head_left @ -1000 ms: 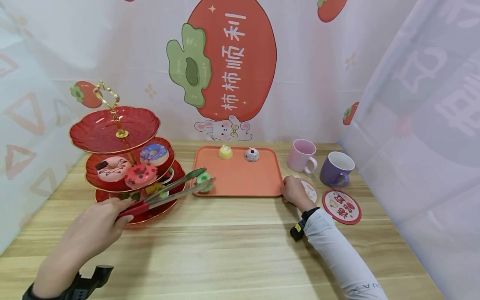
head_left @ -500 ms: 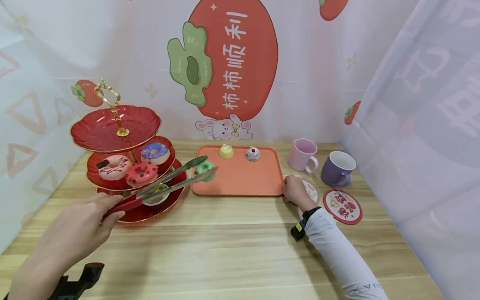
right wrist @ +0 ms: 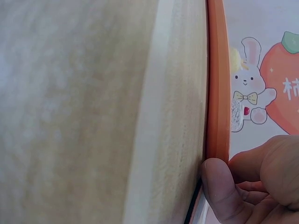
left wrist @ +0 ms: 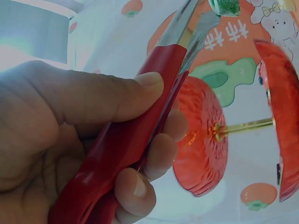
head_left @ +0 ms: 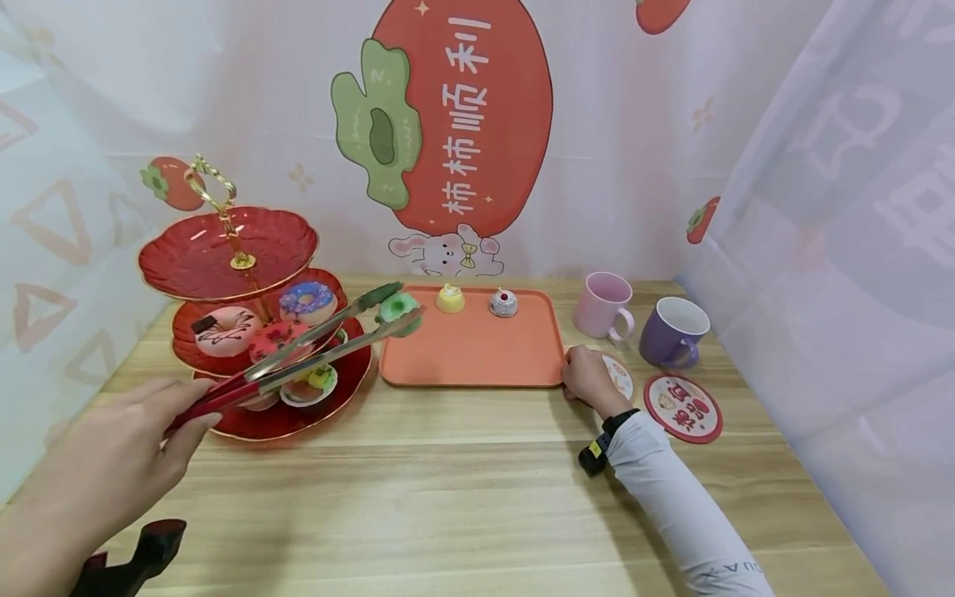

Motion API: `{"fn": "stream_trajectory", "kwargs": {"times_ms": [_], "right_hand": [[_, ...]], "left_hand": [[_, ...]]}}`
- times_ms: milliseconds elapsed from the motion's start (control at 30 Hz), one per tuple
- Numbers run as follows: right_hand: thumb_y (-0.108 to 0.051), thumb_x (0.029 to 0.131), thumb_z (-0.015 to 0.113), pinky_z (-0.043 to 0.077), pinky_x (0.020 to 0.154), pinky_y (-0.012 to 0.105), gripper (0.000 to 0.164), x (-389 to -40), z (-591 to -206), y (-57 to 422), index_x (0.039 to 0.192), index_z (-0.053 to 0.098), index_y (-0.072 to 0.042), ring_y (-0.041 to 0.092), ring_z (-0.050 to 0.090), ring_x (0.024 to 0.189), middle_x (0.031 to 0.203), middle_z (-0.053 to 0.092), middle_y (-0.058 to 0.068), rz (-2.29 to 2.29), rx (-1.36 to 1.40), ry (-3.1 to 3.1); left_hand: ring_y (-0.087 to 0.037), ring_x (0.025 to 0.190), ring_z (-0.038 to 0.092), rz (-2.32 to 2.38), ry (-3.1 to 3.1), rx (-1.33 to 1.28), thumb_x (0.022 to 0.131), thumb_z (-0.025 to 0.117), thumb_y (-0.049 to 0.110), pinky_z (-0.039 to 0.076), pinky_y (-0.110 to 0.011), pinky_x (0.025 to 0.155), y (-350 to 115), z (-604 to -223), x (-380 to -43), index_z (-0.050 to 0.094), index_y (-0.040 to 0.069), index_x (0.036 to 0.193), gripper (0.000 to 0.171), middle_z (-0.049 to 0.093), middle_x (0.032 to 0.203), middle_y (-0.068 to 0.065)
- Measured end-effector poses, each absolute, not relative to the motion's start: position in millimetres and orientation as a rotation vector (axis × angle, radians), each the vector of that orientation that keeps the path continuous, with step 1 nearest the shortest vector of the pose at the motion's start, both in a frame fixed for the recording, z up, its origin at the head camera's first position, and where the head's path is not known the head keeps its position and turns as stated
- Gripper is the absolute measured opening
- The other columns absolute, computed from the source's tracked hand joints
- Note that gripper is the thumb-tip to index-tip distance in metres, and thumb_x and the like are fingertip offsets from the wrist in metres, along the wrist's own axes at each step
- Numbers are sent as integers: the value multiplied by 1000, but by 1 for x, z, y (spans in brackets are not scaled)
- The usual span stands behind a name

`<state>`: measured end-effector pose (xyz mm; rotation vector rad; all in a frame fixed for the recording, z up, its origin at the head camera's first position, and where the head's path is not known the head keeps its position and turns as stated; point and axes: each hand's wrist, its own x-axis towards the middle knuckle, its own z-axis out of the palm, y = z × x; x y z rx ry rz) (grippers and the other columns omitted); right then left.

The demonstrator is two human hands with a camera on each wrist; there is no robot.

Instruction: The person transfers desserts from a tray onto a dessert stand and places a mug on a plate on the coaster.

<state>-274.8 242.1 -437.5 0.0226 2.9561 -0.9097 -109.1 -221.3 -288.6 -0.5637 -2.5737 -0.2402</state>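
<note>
My left hand (head_left: 112,468) grips red-handled metal tongs (head_left: 224,396), thumb on one handle and fingers curled round the other. The tongs' tips hold a small green doughnut-shaped cake (head_left: 395,308), which overlaps the left back corner of the orange tray (head_left: 477,348) in the head view. On that tray, near its back edge, sit a yellow cake (head_left: 450,299) and a speckled white one (head_left: 503,304) with a red cherry. My right hand (head_left: 593,380) pinches the tray's right front corner; in the right wrist view the thumb presses against the rim (right wrist: 218,93).
A three-tier red stand (head_left: 201,253) at left carries doughnuts, including a blue one (head_left: 307,300), and small cakes below; the tongs pass in front of it. Right of the tray stand a pink mug (head_left: 600,308) and a purple mug (head_left: 667,336), with round coasters (head_left: 682,408) before them.
My left hand has drawn back to the left, and the green cake in the tongs has moved from the tray's left front corner toward its back. My right hand stays at the tray corner.
</note>
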Motion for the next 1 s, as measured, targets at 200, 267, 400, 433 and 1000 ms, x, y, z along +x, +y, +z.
{"fn": "stream_trajectory", "kwargs": {"times_ms": [200,267,400,433,1000], "right_hand": [[2,85,45,42,43,27,28,-275,-437,245,59,43,-8,13,57,41,54,55,8,-896,19,2954],[2,85,45,42,44,27,27,-274,-436,246,60,45,-7,13,57,41,55,55,8,-896,25,2956],[1,85,45,43,44,27,26,-274,-435,247,61,47,-5,12,57,41,55,56,7,-892,27,2970],[1,85,45,44,44,27,26,-274,-435,247,61,48,-5,12,57,41,54,56,7,-897,28,2971],[1,86,45,42,43,26,25,-275,-437,240,62,48,-5,13,57,41,54,56,7,-897,25,2951]], "left_hand": [[-26,57,49,-235,-2520,-521,57,79,-4,43,-41,46,-222,-282,-106,63,-3,97,43,62,81,-17],[-28,57,51,-235,-2493,-511,57,79,-5,45,-44,47,-221,-281,-105,63,-4,97,43,62,82,-20],[-25,54,48,-240,-2436,-504,73,76,7,42,-36,44,-222,-279,-106,64,-4,96,28,61,80,-19],[-24,54,47,-249,-2412,-506,82,71,19,41,-33,44,-223,-279,-106,64,-4,95,27,61,79,-18],[6,63,33,-399,-2212,-470,93,41,50,29,-8,44,-249,-282,-115,62,-16,98,69,57,78,-26]]}}
